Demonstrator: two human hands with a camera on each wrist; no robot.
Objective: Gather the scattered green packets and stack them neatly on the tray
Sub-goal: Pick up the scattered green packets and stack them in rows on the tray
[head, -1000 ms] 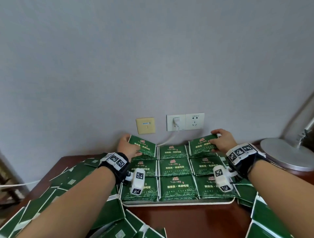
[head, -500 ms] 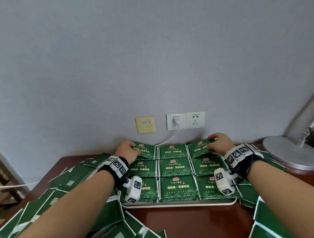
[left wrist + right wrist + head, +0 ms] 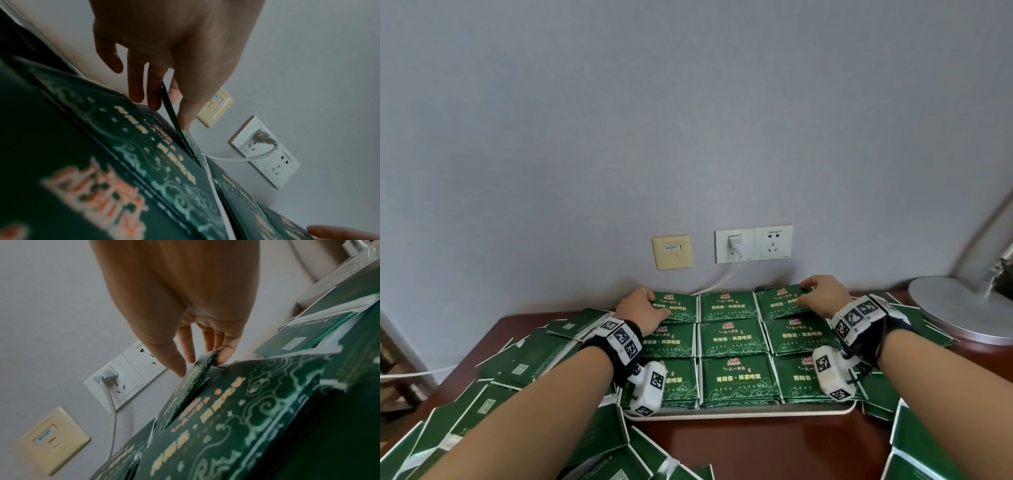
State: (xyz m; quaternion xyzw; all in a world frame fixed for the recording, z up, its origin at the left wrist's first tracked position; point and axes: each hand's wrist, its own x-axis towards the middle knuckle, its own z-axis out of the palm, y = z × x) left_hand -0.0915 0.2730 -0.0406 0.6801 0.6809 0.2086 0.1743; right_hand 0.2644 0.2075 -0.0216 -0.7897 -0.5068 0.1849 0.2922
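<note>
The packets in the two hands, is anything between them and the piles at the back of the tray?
Nothing visible. The left hand and right hand each hold a packet right over the back corner piles.

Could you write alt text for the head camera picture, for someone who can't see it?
Two bare hands lay green packets on the far corner stacks of a three-by-three grid on a white tray: left hand, right hand. More packets lie scattered on the brown table below wall sockets.

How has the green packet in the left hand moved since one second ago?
Yes. The green packet in the left hand has come down, away from the beige wall plate, nearly flat onto the far-left stack.
</note>
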